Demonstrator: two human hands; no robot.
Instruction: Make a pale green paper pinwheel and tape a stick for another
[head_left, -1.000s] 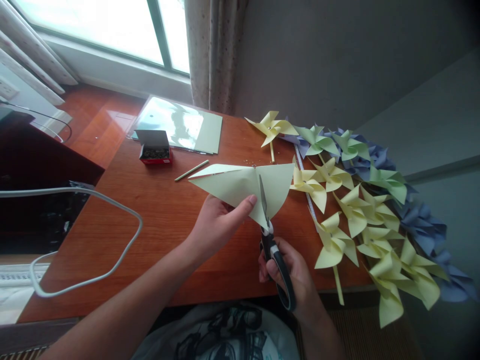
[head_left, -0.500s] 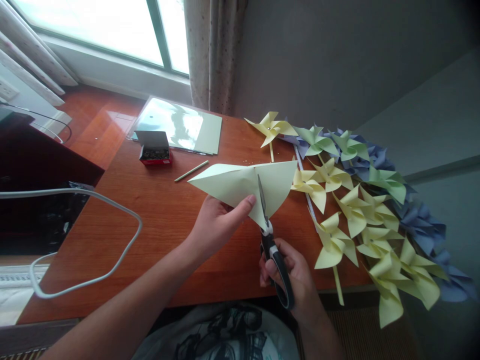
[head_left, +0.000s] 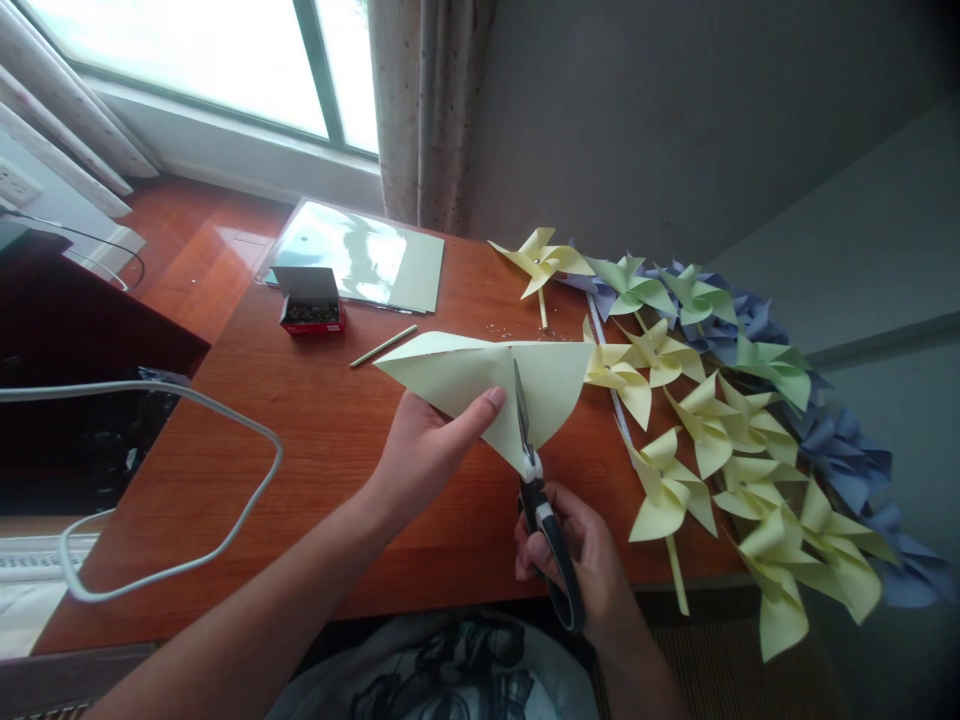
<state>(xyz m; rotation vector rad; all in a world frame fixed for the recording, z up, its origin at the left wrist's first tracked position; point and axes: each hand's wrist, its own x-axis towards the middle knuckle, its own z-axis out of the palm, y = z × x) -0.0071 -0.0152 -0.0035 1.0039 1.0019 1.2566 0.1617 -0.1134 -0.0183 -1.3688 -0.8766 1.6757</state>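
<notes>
My left hand [head_left: 427,445] pinches a folded pale yellow paper [head_left: 465,375] and holds it above the wooden table [head_left: 315,440]. My right hand [head_left: 581,555] grips black-handled scissors [head_left: 544,510]. The blades point up into the paper's lower point, along its centre fold, and look nearly closed.
Several yellow, green and blue paper pinwheels [head_left: 720,430] lie along the table's right edge. A red box of pins [head_left: 311,300], a thin stick [head_left: 382,344] and a glossy sheet stack [head_left: 360,255] sit at the back. A white cable [head_left: 180,480] loops on the left.
The scissor blades have closed further into the paper along the fold. Both hands and the paper have shifted slightly left and down.
</notes>
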